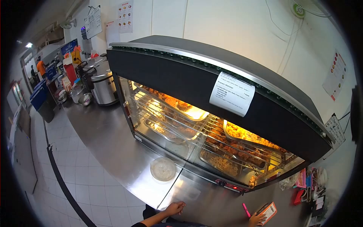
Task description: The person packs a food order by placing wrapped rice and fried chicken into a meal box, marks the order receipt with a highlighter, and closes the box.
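Note:
My left hand (pixel 176 208) is over the front edge of the steel counter, its fingers loosely curled, and I see nothing in it. At the lower right my right hand (pixel 257 219) grips the near side of a small orange and white box (pixel 269 212). A pink marker (pixel 246 210) lies on the counter just left of that box. Beyond my left hand sits a round, pale, see-through plastic container (pixel 163 169). A heated display cabinet (pixel 196 72) stands behind, with metal trays of cooked food (pixel 249 136) on wire shelves.
A paper order slip (pixel 232 92) hangs on the cabinet's front. Left of the cabinet is a large steel cooker (pixel 101 81) with metal bowls (pixel 85 99) beside it. Scissors and small supplies (pixel 308 185) are at the right. A person in orange (pixel 41 68) stands far back.

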